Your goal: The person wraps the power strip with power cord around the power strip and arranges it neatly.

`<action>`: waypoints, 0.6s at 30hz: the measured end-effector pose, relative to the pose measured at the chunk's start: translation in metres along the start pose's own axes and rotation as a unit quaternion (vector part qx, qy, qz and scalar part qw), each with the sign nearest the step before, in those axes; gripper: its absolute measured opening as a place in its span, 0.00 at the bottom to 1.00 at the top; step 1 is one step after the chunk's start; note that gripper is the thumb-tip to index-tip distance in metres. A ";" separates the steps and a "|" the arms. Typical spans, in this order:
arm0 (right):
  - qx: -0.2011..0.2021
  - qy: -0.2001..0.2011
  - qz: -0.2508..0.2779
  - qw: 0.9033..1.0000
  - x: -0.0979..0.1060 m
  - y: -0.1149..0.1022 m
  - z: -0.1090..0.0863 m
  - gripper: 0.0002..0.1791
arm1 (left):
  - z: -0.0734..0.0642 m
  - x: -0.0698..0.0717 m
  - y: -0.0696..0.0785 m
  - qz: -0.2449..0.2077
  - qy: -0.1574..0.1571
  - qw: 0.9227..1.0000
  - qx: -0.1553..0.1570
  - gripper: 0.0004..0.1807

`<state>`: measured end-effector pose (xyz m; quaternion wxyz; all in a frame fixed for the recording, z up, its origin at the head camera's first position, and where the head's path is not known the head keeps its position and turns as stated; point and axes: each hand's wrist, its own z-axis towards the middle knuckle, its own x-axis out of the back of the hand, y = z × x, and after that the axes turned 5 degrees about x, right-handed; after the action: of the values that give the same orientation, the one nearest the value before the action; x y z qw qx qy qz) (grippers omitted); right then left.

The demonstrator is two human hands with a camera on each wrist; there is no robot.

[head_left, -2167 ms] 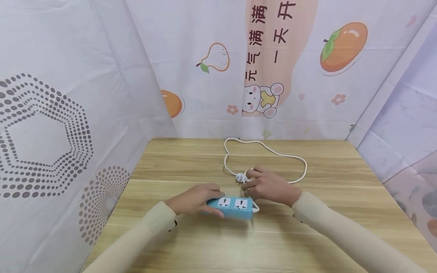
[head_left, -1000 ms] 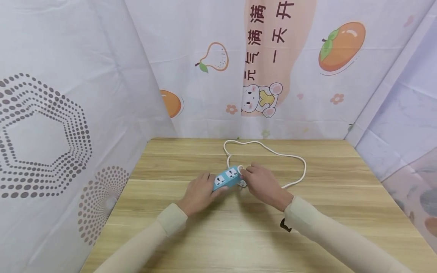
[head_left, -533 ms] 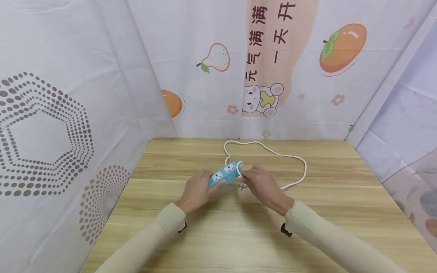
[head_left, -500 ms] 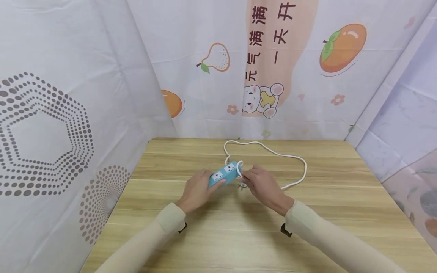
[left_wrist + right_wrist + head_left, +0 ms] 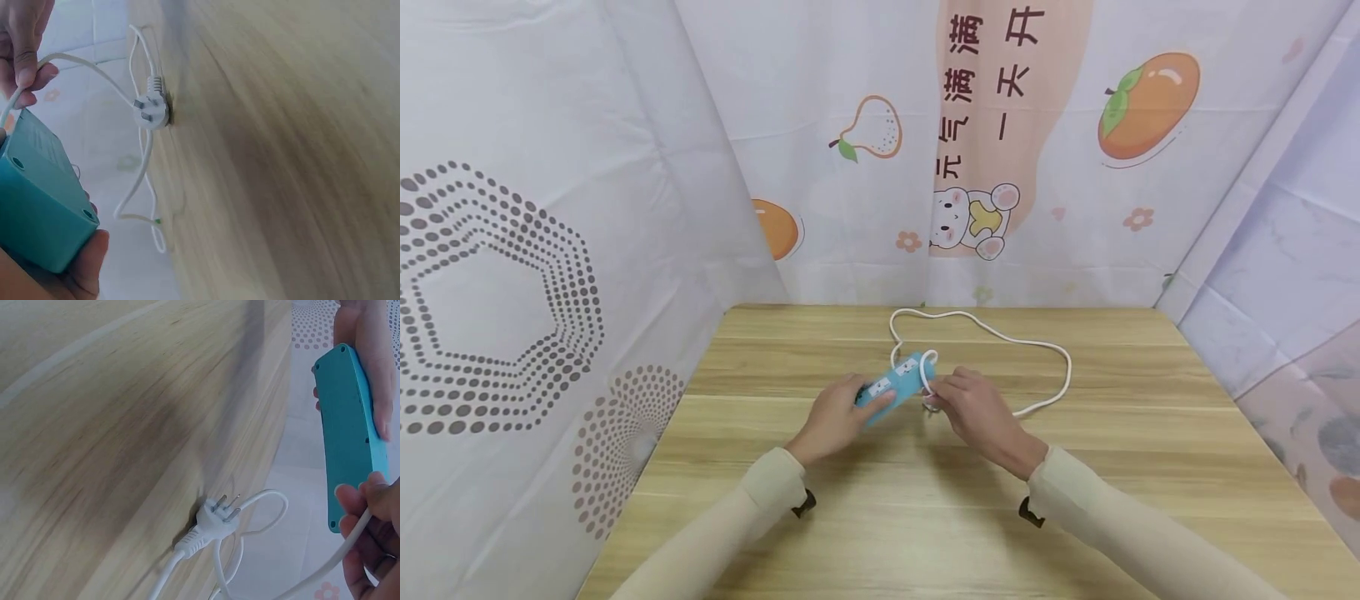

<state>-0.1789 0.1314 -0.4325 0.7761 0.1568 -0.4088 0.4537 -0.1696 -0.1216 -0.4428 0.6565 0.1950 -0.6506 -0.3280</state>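
My left hand [image 5: 835,417] grips the near end of a light-blue power strip [image 5: 904,381], thumb along its side. The strip is held above the table, slanting away to the right, its socket face tilted. Between thumb and fingers, my right hand [image 5: 981,417] pinches the white power cord [image 5: 359,534] close to the strip's far end. A loop of that cord stands up over this end. Below, the three-pin plug [image 5: 215,522] rests on the table with its prongs showing; the left wrist view also has the plug [image 5: 151,111]. My right fingers partly hide the cord in the head view.
The rest of the cord [image 5: 1070,367] lies in a wide loop over the back of the wood-grain table [image 5: 880,533]. Printed white curtains [image 5: 850,200] hang behind the table and along both sides.
The power strip has moved away from me, lifted and swung to a slant. My right hand has brought the cord over the strip's far end. Lately the socket face has tilted further.
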 end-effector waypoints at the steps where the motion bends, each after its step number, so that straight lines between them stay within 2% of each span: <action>1: 0.002 0.000 0.000 1.000 0.000 0.000 -0.001 0.03 | 0.000 0.001 0.000 -0.009 -0.005 1.000 0.000 0.35; 8: 0.016 -0.009 0.006 1.000 -0.002 0.002 -0.008 0.02 | 0.000 0.003 -0.002 -0.096 -0.047 0.994 -0.006 0.28; 14: 0.055 0.003 0.008 0.998 -0.005 0.009 -0.014 0.06 | 0.001 0.007 -0.007 -0.135 -0.091 0.987 -0.006 0.25; 18: 0.059 0.001 -0.002 0.998 -0.007 0.016 -0.020 0.06 | 0.000 0.010 -0.011 -0.148 -0.118 0.982 -0.015 0.26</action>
<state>-0.1845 0.1480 -0.4524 0.7671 0.2026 -0.3801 0.4755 -0.1726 -0.1361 -0.4429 0.5220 0.2396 -0.6825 -0.4520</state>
